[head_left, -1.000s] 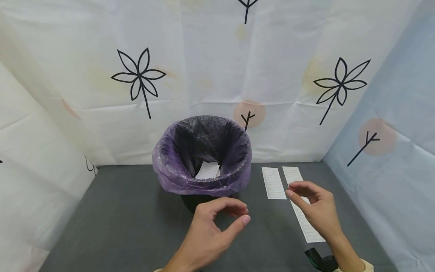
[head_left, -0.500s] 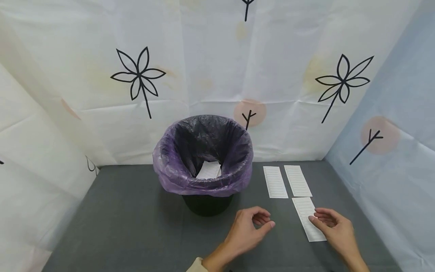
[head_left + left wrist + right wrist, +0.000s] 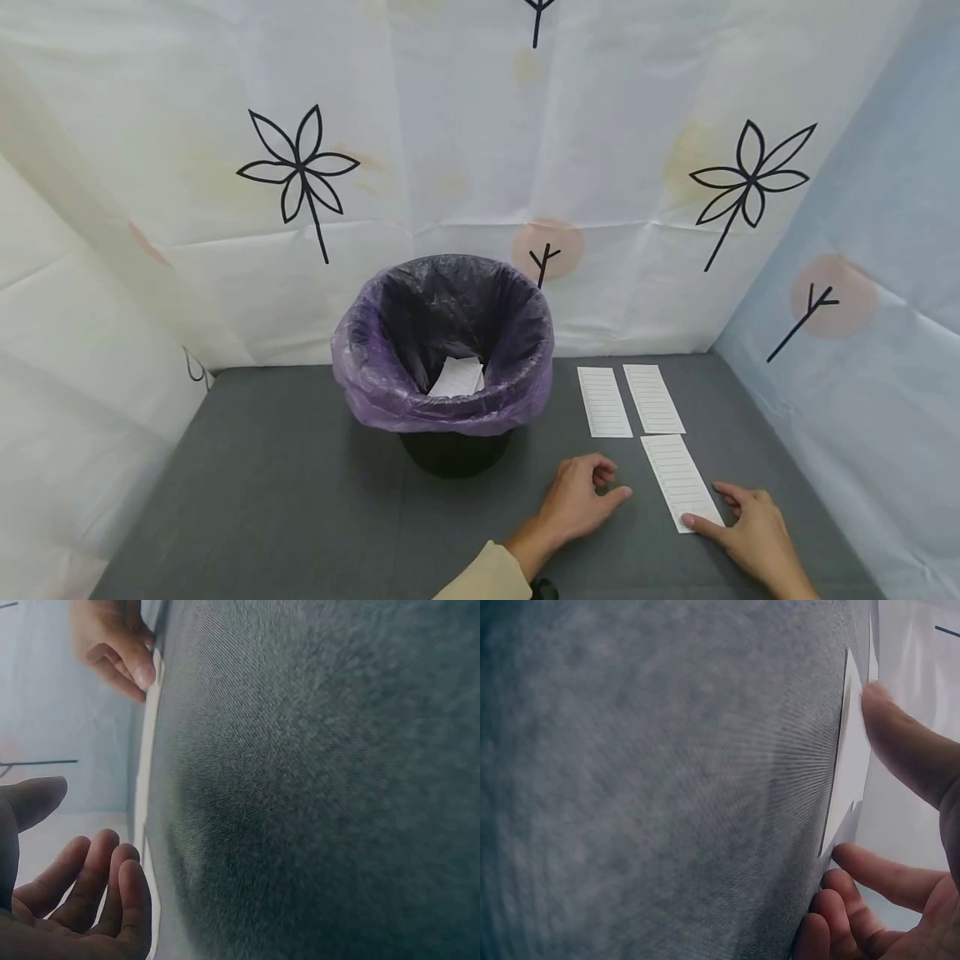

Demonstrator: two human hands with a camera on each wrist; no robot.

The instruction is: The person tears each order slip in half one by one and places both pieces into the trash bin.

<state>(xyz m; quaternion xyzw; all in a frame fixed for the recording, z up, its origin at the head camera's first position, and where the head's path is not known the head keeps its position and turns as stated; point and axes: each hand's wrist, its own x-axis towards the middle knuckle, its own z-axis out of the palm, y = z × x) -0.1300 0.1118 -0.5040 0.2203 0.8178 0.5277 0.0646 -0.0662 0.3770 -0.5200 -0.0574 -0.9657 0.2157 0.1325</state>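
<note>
Three white lined paper cards lie flat on the dark grey table, right of the bin. My right hand [image 3: 757, 537] is at the near end of the closest card [image 3: 672, 473], its thumb over the lower part and its index finger beside the right edge. In the right wrist view, this card [image 3: 846, 761] lies flat between the spread thumb and the fingers. Farther back are the left card [image 3: 604, 402] and the right card [image 3: 653, 398]. My left hand [image 3: 581, 498] hovers left of the closest card, fingers loosely bent and holding nothing.
A black bin lined with a purple plastic bag [image 3: 367, 392] stands at the middle back, with white papers [image 3: 457, 377] inside. White patterned cloth [image 3: 450, 125] hangs behind and along both sides of the grey table [image 3: 262, 500].
Both hands have moved right and toward the near side. The right hand has come from above the back right card down to the near end of the closest card. The cards have not moved.
</note>
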